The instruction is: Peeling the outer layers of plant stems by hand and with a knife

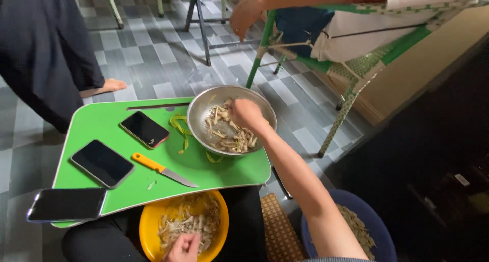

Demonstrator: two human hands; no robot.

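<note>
Right hand point(246, 114) reaches into the steel bowl point(201, 109) at frame centre, grip hidden. Left hand point(183, 247), cut off at the bottom edge, closes on shreds in the yellow bowl point(147, 226).

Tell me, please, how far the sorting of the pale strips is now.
Done: peeled strips lie in the metal bowl, green peels on the tray, and the knife is set down. In hand: the right hand reaches into that bowl and the left hand into the yellow bowl. Left: more pieces there and in the blue bowl.
</note>
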